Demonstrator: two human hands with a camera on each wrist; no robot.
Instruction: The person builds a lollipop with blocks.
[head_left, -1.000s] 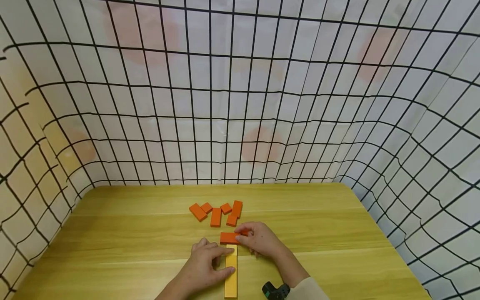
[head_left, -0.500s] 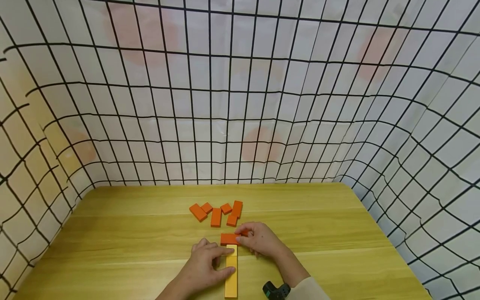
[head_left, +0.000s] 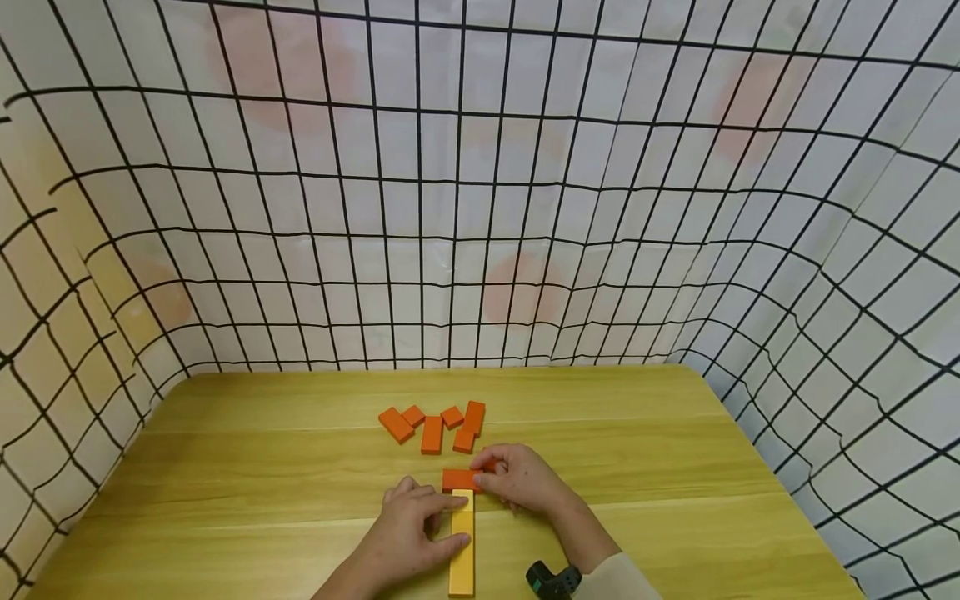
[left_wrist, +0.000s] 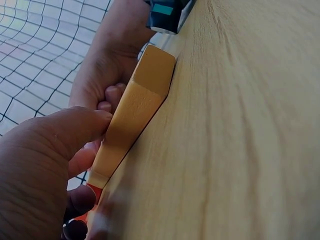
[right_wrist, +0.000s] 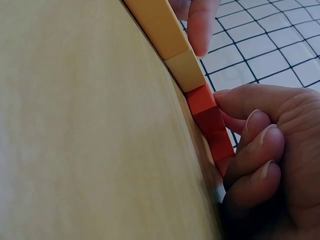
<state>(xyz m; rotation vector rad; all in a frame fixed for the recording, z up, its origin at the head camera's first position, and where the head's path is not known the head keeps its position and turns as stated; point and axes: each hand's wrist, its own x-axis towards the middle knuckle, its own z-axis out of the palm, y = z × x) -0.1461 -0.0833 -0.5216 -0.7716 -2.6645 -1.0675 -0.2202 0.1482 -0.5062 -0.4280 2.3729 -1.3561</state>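
Observation:
A long yellow block (head_left: pixel 462 571) lies lengthwise in front of me, with a small paler yellow block (head_left: pixel 463 494) at its far end. My left hand (head_left: pixel 408 527) rests its thumb on the long block and its index fingertip on the small one, pressing from above. Crosswise at the far end lies an orange-red rectangular block (head_left: pixel 458 479), close up against the small one in the right wrist view. Thumb and index finger of my right hand (head_left: pixel 527 481) pinch its right end. Another orange-red piece (head_left: pixel 491 465) shows partly behind those fingers.
Several loose orange blocks (head_left: pixel 432 435) lie farther back on the wooden table (head_left: pixel 637 433). A black grid net (head_left: pixel 450 242) stands around the table's back and sides. A dark wrist device (head_left: pixel 552 581) sits by the right sleeve.
The orange-red crosswise block has slid slightly nearer to me and a little to the right, closing on the small yellow block. The left hand and yellow blocks have stayed in place.

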